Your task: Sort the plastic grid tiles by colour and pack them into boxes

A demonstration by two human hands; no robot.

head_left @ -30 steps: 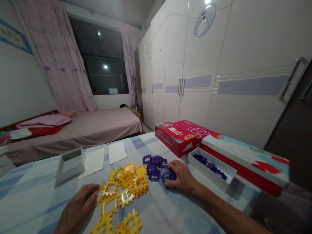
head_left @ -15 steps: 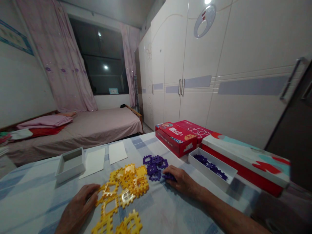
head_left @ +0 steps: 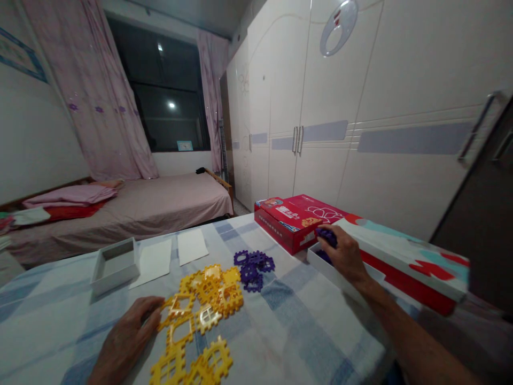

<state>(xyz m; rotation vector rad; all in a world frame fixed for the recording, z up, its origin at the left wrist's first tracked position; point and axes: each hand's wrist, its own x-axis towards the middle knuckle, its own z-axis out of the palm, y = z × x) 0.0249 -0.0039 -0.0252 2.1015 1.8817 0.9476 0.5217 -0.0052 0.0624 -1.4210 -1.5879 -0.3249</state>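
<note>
My right hand [head_left: 345,250] is closed on a purple building piece [head_left: 327,236] with toothed edges, held over the near-left end of a long white box [head_left: 332,278]. More purple pieces show inside that box, partly hidden by the hand. A small heap of purple pieces [head_left: 252,269] lies on the tablecloth at the middle. To its left spreads a pile of yellow building pieces [head_left: 208,289], some shaped like window frames. My left hand [head_left: 130,337] rests on the cloth, fingers loosely extended, fingertips at the left edge of the yellow pieces.
A shallow grey-white box [head_left: 116,264] and two white cards [head_left: 154,262] lie at the back left of the table. Red boxes [head_left: 286,222] and a long patterned box [head_left: 417,256] stand along the right. Beyond are a bed [head_left: 168,200] and a wardrobe [head_left: 320,107].
My right hand has moved right and up from beside the purple heap to above the white box, carrying a purple piece. My left hand has stayed in place.
</note>
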